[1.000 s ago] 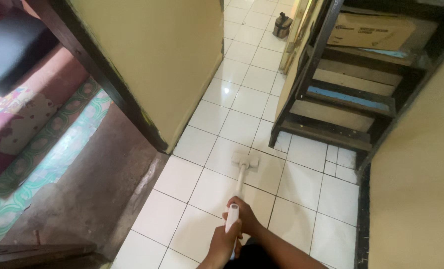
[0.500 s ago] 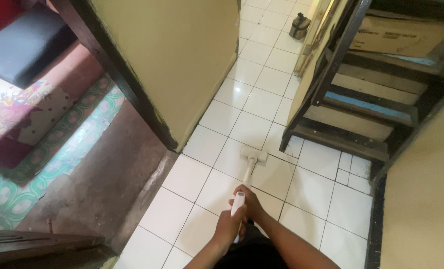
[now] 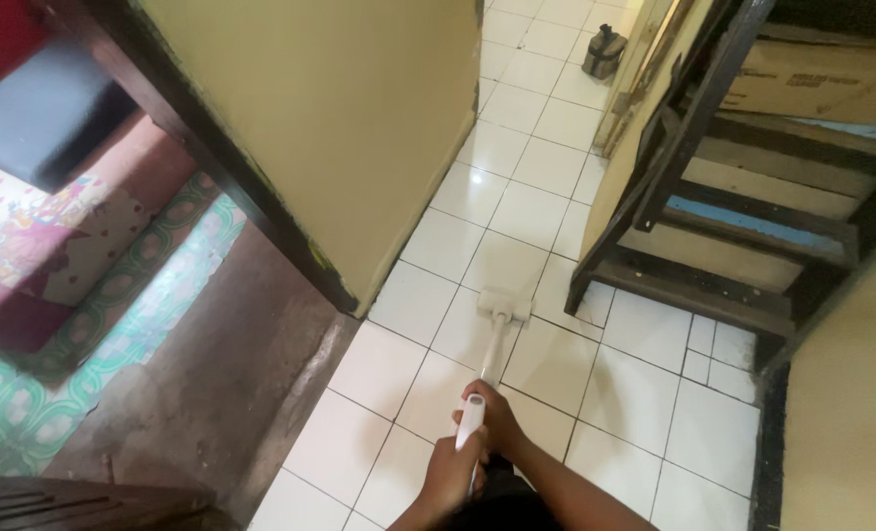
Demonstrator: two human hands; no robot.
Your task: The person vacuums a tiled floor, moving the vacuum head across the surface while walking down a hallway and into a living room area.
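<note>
Both of my hands grip the white handle of a stick vacuum (image 3: 494,346). My left hand (image 3: 450,474) holds it lower, nearer to me. Just above it, my right hand (image 3: 498,417) wraps the handle from the right. The flat white floor head (image 3: 504,304) rests on the white floor tiles (image 3: 428,295), close to the foot of the dark wooden staircase (image 3: 713,251).
A cream wall corner (image 3: 359,147) with a dark door frame stands left of the tiled passage. Beyond it lie a bare brown floor, a green patterned mat (image 3: 114,315) and bedding. A cardboard box (image 3: 817,79) sits on the stairs. Far down the passage stands a small dark container (image 3: 603,51).
The view has shifted so the scene sits a little further right and lower. The vacuum head has slid slightly forward toward the stair foot. Both hands keep their hold on the handle.
</note>
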